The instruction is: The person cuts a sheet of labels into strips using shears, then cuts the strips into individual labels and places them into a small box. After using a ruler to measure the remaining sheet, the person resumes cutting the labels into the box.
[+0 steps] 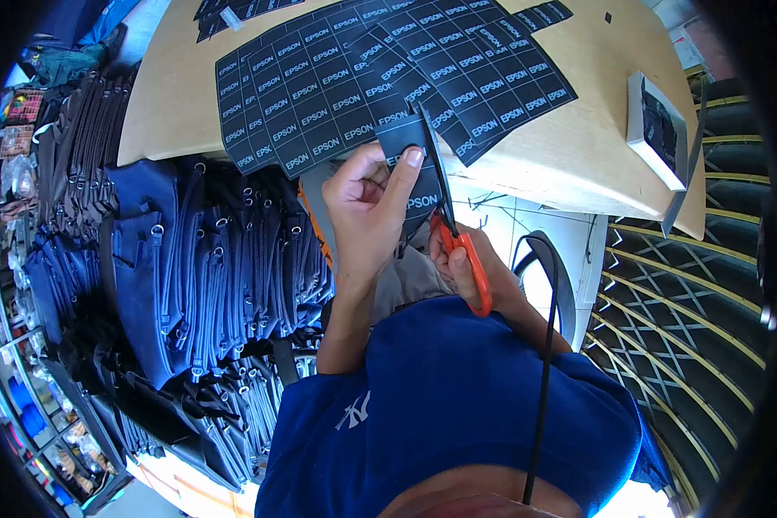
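Observation:
My left hand (367,203) pinches a black strip of EPSON labels (421,201), thumb flat on its face. In my right hand (475,259) is a pair of scissors (476,281) with orange handles, my fingers wrapped through and around them. Their dark blades point up and away from me, lying along the right edge of the strip. Just beyond both hands, overlapping black sheets printed with EPSON labels in a grid (311,95) cover much of the table (168,112).
A white box (656,129) with a dark panel stands at the table's right side. Stacked blue bags with metal rings (224,259) hang over to my left, near dark folded goods (86,129). A folding metal gate (673,319) runs along the right. A black cord (544,388) hangs before my shirt.

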Motion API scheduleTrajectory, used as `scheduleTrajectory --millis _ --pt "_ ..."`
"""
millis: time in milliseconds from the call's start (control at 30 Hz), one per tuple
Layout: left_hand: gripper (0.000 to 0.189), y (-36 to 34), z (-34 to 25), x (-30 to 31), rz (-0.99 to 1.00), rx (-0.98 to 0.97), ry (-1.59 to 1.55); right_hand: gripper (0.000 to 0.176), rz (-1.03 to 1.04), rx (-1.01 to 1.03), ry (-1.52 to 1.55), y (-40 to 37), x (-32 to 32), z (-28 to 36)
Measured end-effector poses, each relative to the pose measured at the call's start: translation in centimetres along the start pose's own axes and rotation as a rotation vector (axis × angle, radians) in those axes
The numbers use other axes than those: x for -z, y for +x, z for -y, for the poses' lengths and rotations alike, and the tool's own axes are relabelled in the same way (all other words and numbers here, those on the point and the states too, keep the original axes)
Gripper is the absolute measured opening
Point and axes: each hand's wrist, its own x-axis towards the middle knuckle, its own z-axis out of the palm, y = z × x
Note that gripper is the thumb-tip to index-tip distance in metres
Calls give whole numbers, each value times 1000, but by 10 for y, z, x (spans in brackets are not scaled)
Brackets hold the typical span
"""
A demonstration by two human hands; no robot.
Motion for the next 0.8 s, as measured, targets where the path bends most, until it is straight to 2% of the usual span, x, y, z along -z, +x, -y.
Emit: scheduleTrajectory --millis 67,133,433,667,733,800 --pt "9 0 0 1 8 2 8 52 1 -30 -6 1 -2 2" --pt "9 0 -1 -1 4 4 5 64 -44 -54 18 2 -5 7" --pt "10 6 -7 -1 -12 49 22 60 -21 -151 63 1 -3 3" --pt "12 5 -3 -2 -8 -23 43 61 -74 7 -13 1 -8 8" --pt "12 4 0 0 3 -20 54 45 -27 -4 29 1 -4 7" --pt "12 2 -1 0 12 -16 66 46 -38 8 34 2 -5 6"
